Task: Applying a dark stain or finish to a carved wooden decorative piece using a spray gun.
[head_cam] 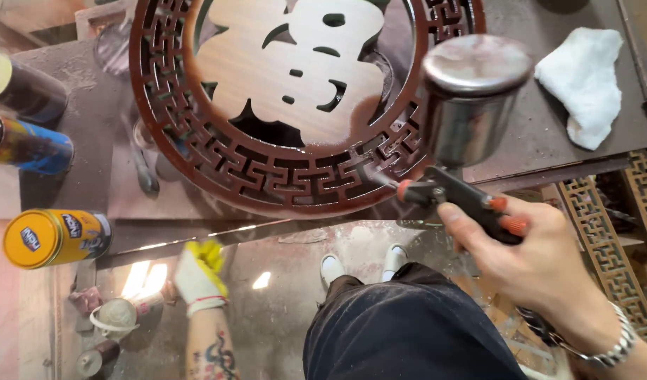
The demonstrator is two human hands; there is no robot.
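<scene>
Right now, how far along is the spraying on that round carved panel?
The fretwork rim looks glossy dark red. The right hand aims the spray gun at its lower edge. The centre looks paler and unsprayed. The gloved left hand hangs low, holding nothing.

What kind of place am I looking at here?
Most likely a wood-finishing or furniture workshop. The right hand holds a spray gun aimed at a round carved wooden panel coated reddish brown; spray cans lie at the left, and lattice panels lean nearby.
</scene>
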